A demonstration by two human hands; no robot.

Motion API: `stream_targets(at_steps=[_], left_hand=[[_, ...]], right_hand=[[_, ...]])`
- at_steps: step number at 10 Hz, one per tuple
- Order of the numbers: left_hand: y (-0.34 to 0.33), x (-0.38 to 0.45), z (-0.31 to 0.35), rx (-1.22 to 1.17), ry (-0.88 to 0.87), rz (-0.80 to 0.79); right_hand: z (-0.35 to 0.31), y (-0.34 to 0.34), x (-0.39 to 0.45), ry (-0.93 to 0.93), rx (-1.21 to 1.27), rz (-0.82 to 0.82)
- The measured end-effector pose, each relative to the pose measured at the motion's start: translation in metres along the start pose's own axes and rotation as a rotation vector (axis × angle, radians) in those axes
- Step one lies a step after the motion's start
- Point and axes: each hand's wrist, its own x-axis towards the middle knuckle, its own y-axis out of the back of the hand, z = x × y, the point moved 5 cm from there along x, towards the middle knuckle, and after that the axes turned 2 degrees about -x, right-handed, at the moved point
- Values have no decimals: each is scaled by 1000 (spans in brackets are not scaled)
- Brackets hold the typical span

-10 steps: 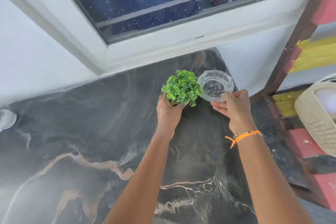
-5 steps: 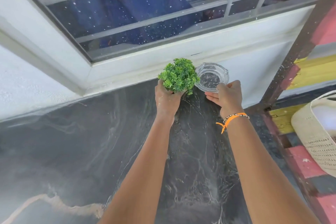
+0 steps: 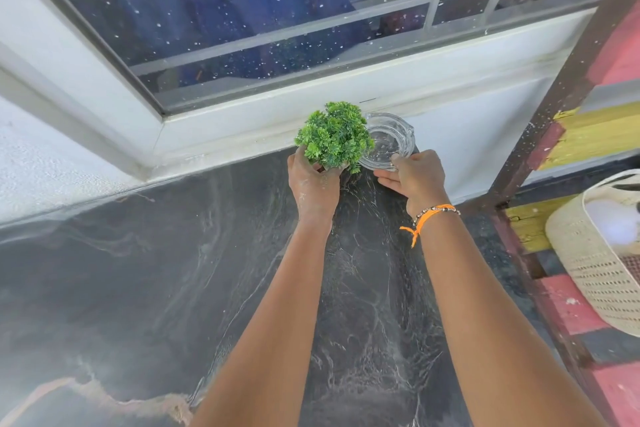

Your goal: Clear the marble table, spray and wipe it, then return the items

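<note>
We hold plant (image 3: pixel 334 137) in left hand (image 3: pixel 313 184), fingers curled round base; right hand (image 3: pixel 414 177) pinches ashtray (image 3: pixel 393 142) rim; both at table (image 3: pixel 138 288) far edge by sill; risk: thin pinch slips, glass drops on marble; ashtray knocks plant.

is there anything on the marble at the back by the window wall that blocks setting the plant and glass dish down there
Nothing visible does. The left hand holds the green plant and the right hand holds the glass dish at the marble table's far edge.
</note>
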Motion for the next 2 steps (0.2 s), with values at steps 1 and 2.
stream_targets(at_steps=[1, 2], left_hand=[[1, -3, 3, 11, -32, 0], [7, -5, -1, -42, -6, 25]], right_hand=[[-1, 0, -7, 3, 63, -7], [0, 1, -15, -8, 105, -38]])
